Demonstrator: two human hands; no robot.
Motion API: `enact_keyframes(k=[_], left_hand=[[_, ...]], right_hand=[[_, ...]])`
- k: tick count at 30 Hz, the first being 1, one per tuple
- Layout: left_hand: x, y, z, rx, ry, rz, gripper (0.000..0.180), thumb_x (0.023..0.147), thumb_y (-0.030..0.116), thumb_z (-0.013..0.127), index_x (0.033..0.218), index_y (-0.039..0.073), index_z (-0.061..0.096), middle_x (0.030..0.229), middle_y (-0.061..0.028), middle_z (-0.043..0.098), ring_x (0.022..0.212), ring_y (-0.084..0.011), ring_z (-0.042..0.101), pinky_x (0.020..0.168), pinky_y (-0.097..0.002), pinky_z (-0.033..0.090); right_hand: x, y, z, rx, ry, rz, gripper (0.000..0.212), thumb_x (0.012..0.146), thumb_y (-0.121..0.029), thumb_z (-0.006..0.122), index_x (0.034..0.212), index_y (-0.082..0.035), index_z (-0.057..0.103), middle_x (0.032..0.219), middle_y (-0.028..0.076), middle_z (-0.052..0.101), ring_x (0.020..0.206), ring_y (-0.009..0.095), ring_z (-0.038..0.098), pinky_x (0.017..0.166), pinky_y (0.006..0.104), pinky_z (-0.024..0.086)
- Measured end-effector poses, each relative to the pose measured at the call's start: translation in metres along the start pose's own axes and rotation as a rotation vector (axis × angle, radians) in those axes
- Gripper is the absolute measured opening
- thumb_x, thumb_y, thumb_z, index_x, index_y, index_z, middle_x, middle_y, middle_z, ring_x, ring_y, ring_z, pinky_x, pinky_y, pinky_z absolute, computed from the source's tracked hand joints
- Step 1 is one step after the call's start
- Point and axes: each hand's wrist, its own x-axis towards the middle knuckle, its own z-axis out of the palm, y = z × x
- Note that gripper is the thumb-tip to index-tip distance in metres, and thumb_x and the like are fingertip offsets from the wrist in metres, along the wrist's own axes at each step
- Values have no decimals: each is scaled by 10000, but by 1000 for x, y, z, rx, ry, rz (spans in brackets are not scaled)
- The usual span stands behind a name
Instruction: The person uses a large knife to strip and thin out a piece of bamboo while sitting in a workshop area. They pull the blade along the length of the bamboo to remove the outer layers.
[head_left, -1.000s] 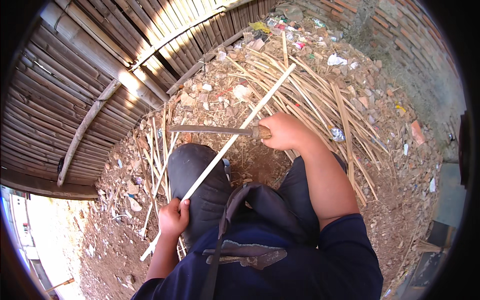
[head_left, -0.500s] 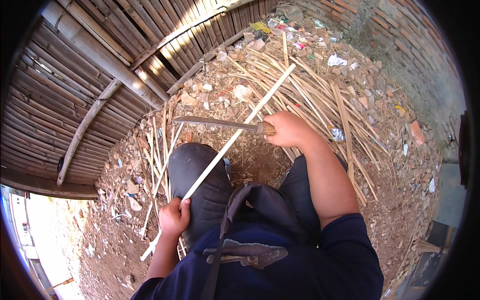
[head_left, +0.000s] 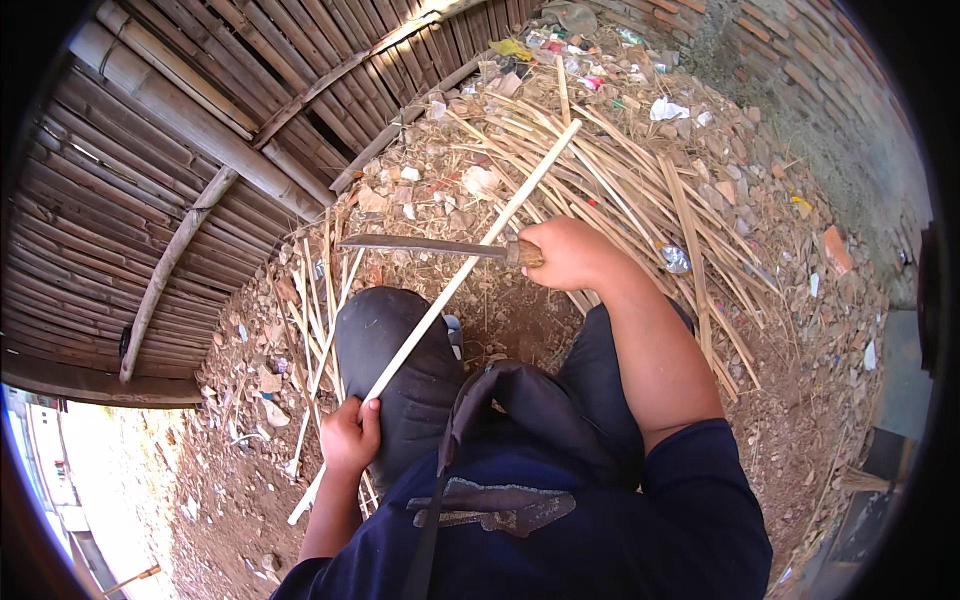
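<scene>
In my left hand (head_left: 349, 437), closed beside my left knee, is a long pale bamboo strip (head_left: 413, 340). It slants from the lower left across my thigh to the upper right, its far end over a pile of similar strips. My right hand (head_left: 570, 254) is wrapped round the wooden handle of a machete (head_left: 425, 246). The dark blade points left and crosses the strip roughly level, beyond my knees. Blade and strip appear to meet near the handle. The fingers' undersides are hidden in both hands.
A pile of bamboo strips (head_left: 640, 215) lies ahead and to the right; several more strips (head_left: 318, 320) lie beside my left knee. A slatted bamboo wall (head_left: 150, 210) stands left, a brick wall (head_left: 800, 90) at the far right. Rubble and litter cover the ground.
The machete and my right hand have shifted very slightly left along with the strip's far end. The view has tilted a little. Both hands keep their holds.
</scene>
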Motion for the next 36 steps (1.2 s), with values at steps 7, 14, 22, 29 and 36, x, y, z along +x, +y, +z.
enact_keyframes(k=[7,14,22,29,36], left_hand=[[1,-2,2,-3,9,20,447,991,310,665,665,59,490,546,-190,543,513,-442,583,494,-504,440],[0,-3,3,3,5,15,434,986,301,669,670,61,494,551,-192,549,516,-446,584,500,-511,443],[0,-1,3,-5,26,15,425,981,293,674,673,58,499,566,-195,560,526,-447,588,502,-510,448],[-1,-4,4,2,17,13,434,984,306,673,674,56,499,569,-196,562,532,-449,590,499,-507,445],[0,-2,3,-6,15,-1,449,985,320,674,668,58,494,563,-195,552,527,-444,588,495,-502,440]], right_hand=[[-2,-2,-2,-2,-25,40,264,774,-219,742,1002,-91,712,910,183,718,905,390,698,792,500,544],[-3,-5,-5,-14,-37,44,293,795,-248,757,1038,-90,710,954,186,725,942,396,696,821,506,547],[-2,-5,-6,-11,-67,44,350,818,-262,757,1122,-94,716,1000,191,730,973,397,699,857,499,553],[-2,3,3,22,29,-36,281,825,-269,787,990,-60,698,839,197,697,835,398,695,754,490,535],[-3,2,1,35,15,-21,303,825,-289,794,1003,-64,699,852,201,693,850,399,692,761,490,531]])
